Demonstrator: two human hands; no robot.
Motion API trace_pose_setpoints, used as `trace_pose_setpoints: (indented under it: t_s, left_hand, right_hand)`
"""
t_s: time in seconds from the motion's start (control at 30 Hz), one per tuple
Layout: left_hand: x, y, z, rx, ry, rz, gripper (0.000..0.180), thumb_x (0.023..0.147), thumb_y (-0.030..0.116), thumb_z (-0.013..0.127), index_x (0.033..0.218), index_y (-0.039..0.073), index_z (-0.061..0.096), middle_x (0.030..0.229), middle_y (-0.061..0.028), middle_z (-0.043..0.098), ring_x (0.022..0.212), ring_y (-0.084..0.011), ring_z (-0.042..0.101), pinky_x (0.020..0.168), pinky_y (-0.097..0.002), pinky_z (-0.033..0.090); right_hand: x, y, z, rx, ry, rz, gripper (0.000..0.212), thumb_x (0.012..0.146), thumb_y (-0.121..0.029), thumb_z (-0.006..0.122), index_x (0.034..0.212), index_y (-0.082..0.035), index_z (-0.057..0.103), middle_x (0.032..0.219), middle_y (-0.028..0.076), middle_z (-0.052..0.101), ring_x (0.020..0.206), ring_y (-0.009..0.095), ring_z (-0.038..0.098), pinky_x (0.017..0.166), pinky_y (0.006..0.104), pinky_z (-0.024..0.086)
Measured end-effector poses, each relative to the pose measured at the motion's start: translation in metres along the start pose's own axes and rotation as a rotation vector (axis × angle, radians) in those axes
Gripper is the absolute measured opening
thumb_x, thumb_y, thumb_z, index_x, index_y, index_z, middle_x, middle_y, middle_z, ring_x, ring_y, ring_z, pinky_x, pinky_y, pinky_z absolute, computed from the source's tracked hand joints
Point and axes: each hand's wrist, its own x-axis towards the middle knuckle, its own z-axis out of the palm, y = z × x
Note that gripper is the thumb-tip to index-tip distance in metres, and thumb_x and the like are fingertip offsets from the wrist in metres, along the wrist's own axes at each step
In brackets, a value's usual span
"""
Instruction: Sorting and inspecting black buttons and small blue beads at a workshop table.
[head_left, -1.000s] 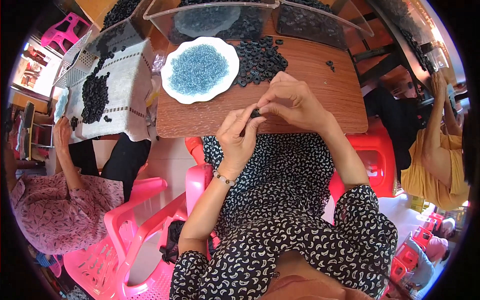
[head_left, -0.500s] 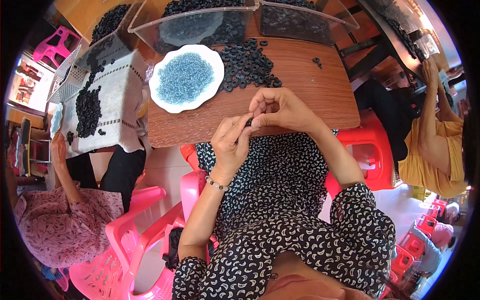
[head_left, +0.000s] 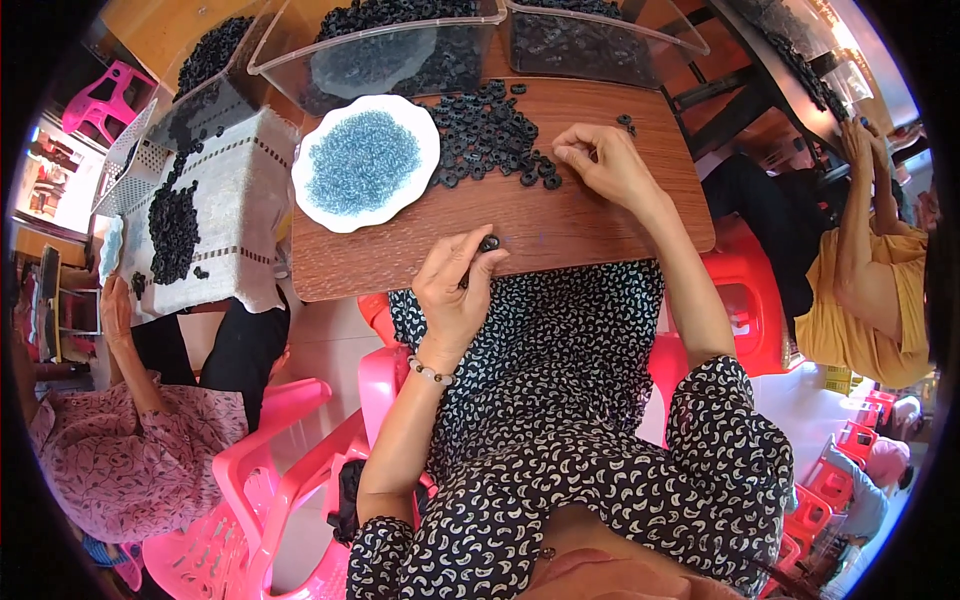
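A small black ring-shaped part point(head_left: 489, 243) is pinched between the thumb and forefinger of my left hand point(head_left: 452, 290), above the table's near edge. My right hand point(head_left: 620, 175) hovers over the table to the right of a heap of similar black parts point(head_left: 485, 130). Its fingers are loosely bent, thumb and forefinger a little apart, and I see nothing between them. To the left of the heap stands a white scalloped plate point(head_left: 428, 190) filled with small clear bluish beads point(head_left: 362, 162).
Clear plastic bins point(head_left: 375, 50) of black parts line the table's point(head_left: 390, 262) far side. A few loose parts point(head_left: 626, 122) lie at the far right. On the left, a person's hand point(head_left: 115, 310) is beside a cloth-covered table point(head_left: 235, 200); another person in yellow point(head_left: 865, 300) works at right.
My right hand has let go of the part in my left hand and moved away, up and to the right, beside the heap. My left hand keeps its part, almost in place.
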Motion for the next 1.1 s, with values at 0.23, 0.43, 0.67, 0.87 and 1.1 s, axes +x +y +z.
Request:
trace_pose_setpoints:
  t_s: [0.23, 0.43, 0.67, 0.87, 1.1]
  left_hand:
    - [0.001, -0.002, 0.002, 0.024, 0.044, 0.064, 0.032, 0.083, 0.001, 0.080, 0.115, 0.002, 0.075, 0.094, -0.0106, 0.074, 0.074, -0.0165, 0.069, 0.063, -0.0266, 0.054]
    - [0.002, -0.003, 0.003, 0.021, 0.031, 0.091, 0.032, 0.083, 0.001, 0.080, 0.114, 0.002, 0.075, 0.094, -0.0108, 0.074, 0.074, -0.0167, 0.068, 0.064, -0.0270, 0.054]
    - [0.001, -0.006, 0.003, 0.030, 0.038, 0.085, 0.033, 0.082, 0.003, 0.082, 0.114, 0.003, 0.076, 0.093, -0.0112, 0.073, 0.075, -0.0182, 0.068, 0.065, -0.0288, 0.054]
    - [0.001, -0.005, 0.004, 0.030, 0.042, 0.085, 0.033, 0.081, 0.003, 0.082, 0.114, 0.003, 0.076, 0.093, -0.0111, 0.073, 0.075, -0.0193, 0.068, 0.065, -0.0295, 0.054]
    - [0.001, -0.005, 0.004, 0.027, 0.040, 0.084, 0.033, 0.081, 0.003, 0.082, 0.114, 0.003, 0.076, 0.093, -0.0109, 0.073, 0.076, -0.0203, 0.069, 0.065, -0.0299, 0.054]
  right_hand:
    - [0.002, -0.010, 0.003, -0.066, -0.046, 0.044, 0.024, 0.090, -0.021, 0.073, 0.100, 0.000, 0.075, 0.085, 0.016, 0.074, 0.076, 0.026, 0.070, 0.071, 0.0379, 0.054]
    - [0.011, 0.003, 0.008, -0.107, -0.034, -0.049, 0.025, 0.090, -0.019, 0.076, 0.098, 0.004, 0.073, 0.075, 0.011, 0.068, 0.066, 0.018, 0.060, 0.062, 0.0339, 0.048]
    - [0.016, -0.006, 0.005, -0.069, -0.110, -0.008, 0.024, 0.087, -0.014, 0.073, 0.103, 0.003, 0.074, 0.089, 0.019, 0.075, 0.083, 0.028, 0.073, 0.075, 0.0383, 0.056]
    - [0.016, 0.005, 0.010, 0.016, -0.106, 0.022, 0.023, 0.088, -0.011, 0.071, 0.104, 0.004, 0.072, 0.086, 0.016, 0.074, 0.081, 0.023, 0.071, 0.074, 0.0354, 0.056]
    - [0.010, -0.007, 0.006, 0.166, 0.022, 0.020, 0.020, 0.091, -0.010, 0.073, 0.107, 0.001, 0.075, 0.087, 0.004, 0.074, 0.074, 0.007, 0.064, 0.068, 0.0259, 0.053]
